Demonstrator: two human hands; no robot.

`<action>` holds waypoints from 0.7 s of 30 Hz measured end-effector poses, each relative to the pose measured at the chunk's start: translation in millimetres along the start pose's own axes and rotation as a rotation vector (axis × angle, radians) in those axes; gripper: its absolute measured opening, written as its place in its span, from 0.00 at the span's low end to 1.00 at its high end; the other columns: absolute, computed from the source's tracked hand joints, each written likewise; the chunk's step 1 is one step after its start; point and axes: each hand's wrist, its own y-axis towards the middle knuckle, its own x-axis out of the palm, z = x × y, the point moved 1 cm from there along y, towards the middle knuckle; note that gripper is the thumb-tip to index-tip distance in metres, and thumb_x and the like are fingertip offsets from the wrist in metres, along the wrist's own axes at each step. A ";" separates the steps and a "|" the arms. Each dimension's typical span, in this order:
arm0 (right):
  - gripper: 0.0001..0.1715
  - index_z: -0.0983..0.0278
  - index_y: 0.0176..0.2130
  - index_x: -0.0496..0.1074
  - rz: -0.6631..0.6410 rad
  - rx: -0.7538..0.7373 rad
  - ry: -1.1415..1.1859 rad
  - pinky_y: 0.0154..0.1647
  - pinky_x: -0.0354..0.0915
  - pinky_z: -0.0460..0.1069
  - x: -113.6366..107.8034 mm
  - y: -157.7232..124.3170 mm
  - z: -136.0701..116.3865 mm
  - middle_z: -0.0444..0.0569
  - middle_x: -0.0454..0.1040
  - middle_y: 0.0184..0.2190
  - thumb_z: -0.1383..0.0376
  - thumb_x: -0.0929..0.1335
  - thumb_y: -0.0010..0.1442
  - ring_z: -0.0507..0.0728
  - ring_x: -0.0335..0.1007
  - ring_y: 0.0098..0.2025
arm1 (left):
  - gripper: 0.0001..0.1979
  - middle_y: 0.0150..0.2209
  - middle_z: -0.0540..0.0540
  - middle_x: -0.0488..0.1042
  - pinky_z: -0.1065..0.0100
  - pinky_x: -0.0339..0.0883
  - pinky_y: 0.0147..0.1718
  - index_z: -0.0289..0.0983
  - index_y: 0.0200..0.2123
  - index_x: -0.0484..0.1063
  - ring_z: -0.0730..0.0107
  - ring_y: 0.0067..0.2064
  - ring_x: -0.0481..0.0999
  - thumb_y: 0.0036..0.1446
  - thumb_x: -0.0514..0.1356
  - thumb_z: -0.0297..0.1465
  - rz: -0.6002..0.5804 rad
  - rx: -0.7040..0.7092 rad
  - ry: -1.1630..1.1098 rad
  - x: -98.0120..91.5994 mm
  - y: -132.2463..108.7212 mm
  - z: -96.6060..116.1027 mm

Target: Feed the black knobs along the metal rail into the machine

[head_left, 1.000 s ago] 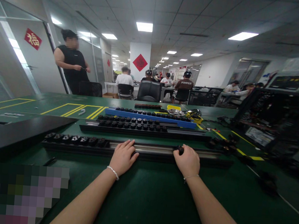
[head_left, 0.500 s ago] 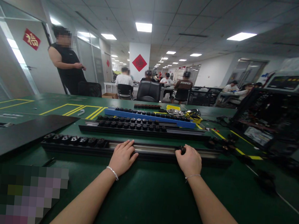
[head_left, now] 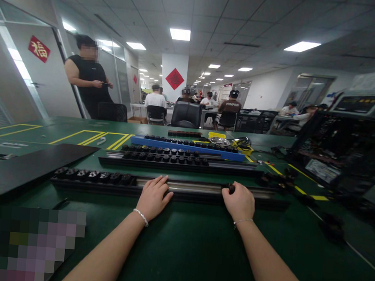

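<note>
A long black rail (head_left: 196, 197) lies crosswise on the green table before me, with a bright metal channel along its top. Several black socket-like modules (head_left: 105, 176) with metal tops sit in its left part. My left hand (head_left: 153, 198) lies over the middle of the rail, fingers reaching across to the far edge and thumb along the near side. Farther right, my right hand (head_left: 239, 203) is closed around a small black module (head_left: 231, 187) at the channel; most of this piece is hidden by the fingers.
Behind stand another black rail with modules (head_left: 173, 159) and a blue rail (head_left: 232, 154). Loose black parts (head_left: 278, 178) and an open equipment case (head_left: 339, 144) are at right. A dark flat panel (head_left: 32, 167) lies at left. A person (head_left: 90, 76) stands beyond the table.
My right hand has shifted slightly to the right along the rail, with the small black module in it. My left hand stays where it was.
</note>
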 end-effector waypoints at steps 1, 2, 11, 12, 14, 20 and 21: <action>0.20 0.70 0.40 0.71 -0.002 -0.001 0.001 0.48 0.57 0.52 -0.3 0.0 0.2 0.56 0.74 0.38 0.62 0.61 0.52 0.60 0.67 0.44 | 0.13 0.56 0.45 0.66 0.52 0.58 0.52 0.41 0.32 0.71 0.57 0.58 0.63 0.59 0.51 0.39 -0.001 0.000 0.001 0.0 0.0 0.0; 0.20 0.70 0.40 0.71 -0.005 0.001 0.001 0.48 0.57 0.52 -0.8 0.1 0.4 0.56 0.74 0.38 0.62 0.61 0.51 0.60 0.67 0.44 | 0.13 0.56 0.45 0.66 0.53 0.58 0.52 0.41 0.32 0.71 0.57 0.58 0.63 0.59 0.51 0.39 0.000 0.000 0.002 0.1 0.0 -0.1; 0.20 0.69 0.40 0.70 -0.027 0.047 0.005 0.49 0.56 0.53 -3.8 1.6 4.9 0.56 0.73 0.38 0.62 0.60 0.51 0.60 0.67 0.44 | 0.13 0.56 0.45 0.67 0.52 0.58 0.52 0.41 0.33 0.72 0.57 0.58 0.63 0.59 0.50 0.39 0.015 0.007 -0.009 0.9 -0.1 0.1; 0.20 0.69 0.40 0.70 -0.025 0.049 0.010 0.50 0.55 0.54 -3.8 1.6 5.3 0.56 0.73 0.39 0.62 0.60 0.51 0.60 0.66 0.44 | 0.13 0.56 0.45 0.67 0.52 0.58 0.52 0.41 0.33 0.72 0.57 0.58 0.63 0.59 0.50 0.39 0.013 0.007 -0.010 0.9 0.0 0.0; 0.20 0.69 0.40 0.70 -0.028 0.050 0.013 0.50 0.55 0.54 -3.7 1.8 5.8 0.57 0.73 0.39 0.62 0.60 0.51 0.60 0.66 0.44 | 0.13 0.56 0.45 0.67 0.52 0.58 0.53 0.41 0.33 0.72 0.57 0.58 0.63 0.59 0.50 0.39 0.010 0.008 -0.011 0.9 0.0 -0.2; 0.19 0.69 0.39 0.70 -0.031 0.071 0.006 0.50 0.54 0.54 -3.8 3.1 8.7 0.56 0.73 0.37 0.61 0.60 0.51 0.61 0.66 0.43 | 0.13 0.56 0.45 0.67 0.51 0.58 0.52 0.41 0.33 0.71 0.56 0.58 0.63 0.58 0.51 0.40 0.021 0.007 -0.035 0.3 -0.7 -1.0; 0.20 0.69 0.39 0.70 -0.031 0.072 0.006 0.50 0.54 0.54 -3.8 3.3 9.1 0.56 0.73 0.37 0.61 0.60 0.51 0.61 0.66 0.43 | 0.13 0.56 0.45 0.67 0.51 0.58 0.52 0.41 0.33 0.71 0.56 0.58 0.63 0.58 0.51 0.39 0.023 0.007 -0.038 0.3 -0.8 -1.0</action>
